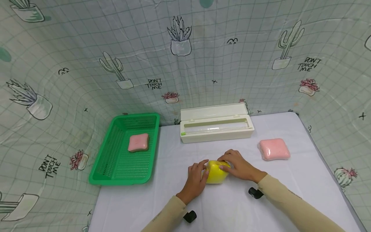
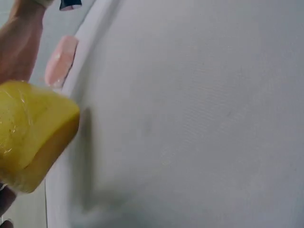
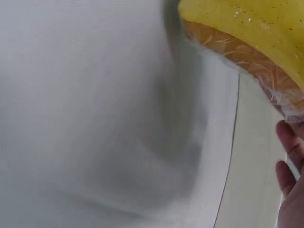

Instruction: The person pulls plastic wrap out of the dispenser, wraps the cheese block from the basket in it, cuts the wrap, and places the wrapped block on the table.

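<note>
A yellow sponge (image 1: 215, 173) with clear plastic film on it is held between both hands over the middle of the table. My left hand (image 1: 195, 179) grips its left side, thumb toward me. From the right, my right hand (image 1: 239, 165) holds the sponge with the thumb on its near face and fingers at the far edge. Crinkled film shows along the underside of the sponge (image 3: 259, 57) in the right wrist view. The sponge (image 2: 33, 123) looks smoother in the left wrist view, and most of the left hand is hidden there.
A white cling film dispenser (image 1: 217, 134), lid raised, stands at the back with a film roll (image 1: 215, 127) inside. To the left, a green basket (image 1: 155, 141) contains a pink sponge (image 1: 138, 142). Another pink, shiny-wrapped sponge (image 1: 274, 149) lies at the right.
</note>
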Demonstrator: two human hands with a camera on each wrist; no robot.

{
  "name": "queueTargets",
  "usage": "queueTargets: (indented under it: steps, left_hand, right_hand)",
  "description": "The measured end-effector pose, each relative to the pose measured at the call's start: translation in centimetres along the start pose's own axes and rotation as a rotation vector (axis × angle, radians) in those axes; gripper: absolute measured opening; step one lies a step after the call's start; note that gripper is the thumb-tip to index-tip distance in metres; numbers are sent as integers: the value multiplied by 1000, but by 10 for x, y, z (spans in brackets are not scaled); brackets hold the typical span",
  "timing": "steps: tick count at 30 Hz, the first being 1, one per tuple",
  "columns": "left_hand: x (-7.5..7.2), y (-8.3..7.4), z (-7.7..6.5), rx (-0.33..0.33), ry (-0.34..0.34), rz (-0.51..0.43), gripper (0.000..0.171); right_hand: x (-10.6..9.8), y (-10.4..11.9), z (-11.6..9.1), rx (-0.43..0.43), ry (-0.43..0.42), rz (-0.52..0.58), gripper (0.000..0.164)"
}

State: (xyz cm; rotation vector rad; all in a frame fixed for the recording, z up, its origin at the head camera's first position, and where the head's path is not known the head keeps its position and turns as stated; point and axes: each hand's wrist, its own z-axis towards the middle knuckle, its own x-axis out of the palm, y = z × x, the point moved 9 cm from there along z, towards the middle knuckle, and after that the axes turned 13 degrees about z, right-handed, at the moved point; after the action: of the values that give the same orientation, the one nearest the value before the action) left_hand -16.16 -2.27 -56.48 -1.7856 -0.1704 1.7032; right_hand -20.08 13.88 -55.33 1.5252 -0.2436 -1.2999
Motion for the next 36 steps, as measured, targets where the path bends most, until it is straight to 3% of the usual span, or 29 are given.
queueTargets:
  steps: [4,10,14,18,22,27,36]
  left_hand:
    - [5,5,1,-42,29,13,49]
    - [0,4,5,36,-55,166,52]
    - [0,4,6,74,-5,282,63]
    - [9,9,6,83,77,454,95]
    - [16,12,7,97,96,580,106]
    - [17,10,10,112,77,643,102]
    - [19,9,12,118,99,705,90]
  right_hand:
    - [4,-4,6,44,-30,-27,25]
    - [9,-3,12,27,-63,-139,36]
    - [18,2,8,-26,-4,-258,64]
    - [29,7,1,-88,68,-373,93]
    - [36,5,-3,-113,91,-464,108]
    - [39,4,-8,-147,58,-551,108]
    - [40,0,-9,-130,42,-552,91]
